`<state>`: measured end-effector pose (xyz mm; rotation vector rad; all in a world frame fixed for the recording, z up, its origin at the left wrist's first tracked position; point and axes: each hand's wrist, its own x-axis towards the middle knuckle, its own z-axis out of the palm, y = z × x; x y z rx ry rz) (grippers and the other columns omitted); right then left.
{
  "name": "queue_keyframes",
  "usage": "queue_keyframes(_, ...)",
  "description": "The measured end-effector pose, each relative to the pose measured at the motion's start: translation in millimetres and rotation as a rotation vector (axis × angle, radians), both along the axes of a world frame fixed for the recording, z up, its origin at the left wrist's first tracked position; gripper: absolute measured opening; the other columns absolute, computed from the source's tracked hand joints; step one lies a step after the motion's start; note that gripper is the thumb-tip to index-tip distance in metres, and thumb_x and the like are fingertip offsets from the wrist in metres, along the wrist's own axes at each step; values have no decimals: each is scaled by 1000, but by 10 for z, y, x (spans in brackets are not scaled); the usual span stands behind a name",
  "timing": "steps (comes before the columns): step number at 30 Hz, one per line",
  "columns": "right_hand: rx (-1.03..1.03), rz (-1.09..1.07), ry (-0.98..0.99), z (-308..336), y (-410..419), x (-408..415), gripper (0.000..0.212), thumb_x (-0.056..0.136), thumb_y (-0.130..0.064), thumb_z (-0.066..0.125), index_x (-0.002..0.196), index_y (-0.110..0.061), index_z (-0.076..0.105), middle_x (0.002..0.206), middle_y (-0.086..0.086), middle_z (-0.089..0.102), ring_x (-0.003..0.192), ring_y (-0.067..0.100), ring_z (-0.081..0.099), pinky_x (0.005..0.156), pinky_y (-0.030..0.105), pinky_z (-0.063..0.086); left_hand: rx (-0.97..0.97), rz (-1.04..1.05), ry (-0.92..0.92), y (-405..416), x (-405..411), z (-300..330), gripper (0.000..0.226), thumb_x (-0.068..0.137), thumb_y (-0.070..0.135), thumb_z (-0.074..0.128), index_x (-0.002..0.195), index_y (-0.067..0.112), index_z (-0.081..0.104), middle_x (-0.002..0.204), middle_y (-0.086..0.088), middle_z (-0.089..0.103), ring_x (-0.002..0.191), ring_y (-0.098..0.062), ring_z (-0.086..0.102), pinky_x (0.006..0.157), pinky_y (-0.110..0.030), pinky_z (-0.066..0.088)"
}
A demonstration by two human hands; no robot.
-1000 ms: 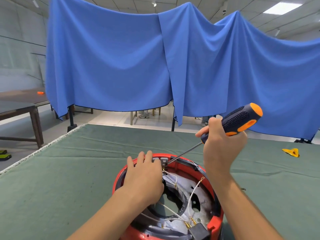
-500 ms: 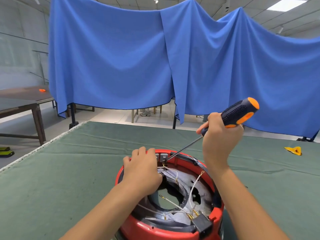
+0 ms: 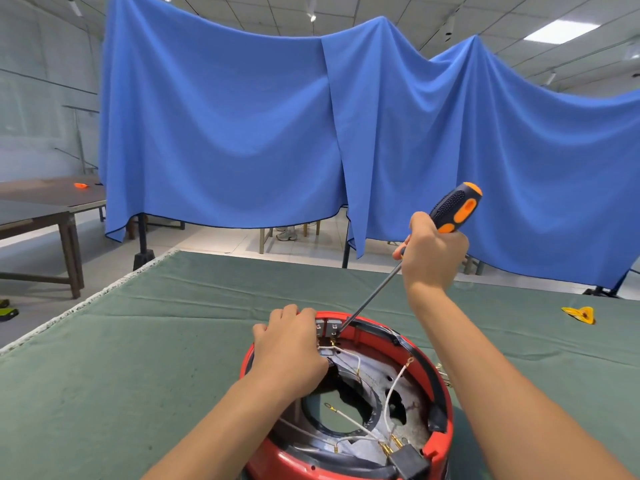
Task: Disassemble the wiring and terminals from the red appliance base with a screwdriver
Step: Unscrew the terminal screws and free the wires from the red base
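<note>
The red appliance base (image 3: pixel 440 434) lies open side up on the green table cover, low in the middle of the view. White wires (image 3: pixel 389 393) with brass ring terminals cross its metal inside. My left hand (image 3: pixel 289 344) rests on the base's far left rim, fingers curled over the edge beside a grey terminal block (image 3: pixel 327 328). My right hand (image 3: pixel 431 252) grips a black and orange screwdriver (image 3: pixel 453 209) above and right of the base. Its long shaft slants down-left and the tip meets the grey terminal block. A black connector block (image 3: pixel 408 460) sits at the near rim.
A small yellow piece (image 3: pixel 580 314) lies on the green cover (image 3: pixel 138 358) at the far right. The cover's left edge runs diagonally at left. Brown tables (image 3: pixel 52 202) stand at far left beyond the floor. A blue cloth (image 3: pixel 242 116) hangs behind the table.
The camera has tilted down a little. My right hand raised the screwdriver handle, so the shaft stands steeper, with the tip still at the terminal block. My left hand stayed on the rim.
</note>
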<state>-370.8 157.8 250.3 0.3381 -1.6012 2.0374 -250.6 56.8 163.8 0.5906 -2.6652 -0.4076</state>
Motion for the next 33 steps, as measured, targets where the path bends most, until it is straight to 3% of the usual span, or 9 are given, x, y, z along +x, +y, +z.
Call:
queue_keyframes(4,-93,-57,112,-107,117,217,31,65,-21,52,59,9,51,33,0,48,31,11,43,38,16,36,98,-52,29,-42,-31,69,37,80,10,51,117,18,52,120,0,54,118,-25,45,90,-35,29)
queue_keyframes(11,-206,36,234,-407,298,559,22,78,-16,56,58,-13,48,41,-5,56,37,8,50,44,16,42,64,-162,3,-106,-26,63,33,80,14,56,114,17,57,115,-1,58,111,-26,51,96,-38,37)
queue_keyframes(15,-177,56,255,-405,311,547,17,74,-12,53,59,-12,45,40,-4,55,37,9,50,44,16,41,28,-188,-12,-114,-25,57,37,78,16,56,115,19,56,115,1,55,110,-23,50,96,-37,37)
queue_keyframes(20,-94,0,193,-234,247,320,20,68,-14,50,53,-4,40,33,-3,43,33,16,42,39,19,33,10,-191,-10,-110,-18,52,38,79,24,61,117,19,56,117,1,55,112,-23,50,96,-37,37)
queue_keyframes(26,-25,-44,88,-83,124,42,22,65,-21,51,52,-11,36,31,-6,35,32,21,42,42,24,35,16,-190,-23,-112,-13,60,46,77,19,59,123,18,53,124,0,52,117,-23,47,99,-37,34)
queue_keyframes(33,27,-140,-133,-33,119,-172,23,67,-26,51,51,-14,40,28,-4,41,40,24,47,48,29,41,13,-197,-9,-114,-9,58,44,79,20,59,122,21,53,121,1,52,117,-22,46,98,-37,33)
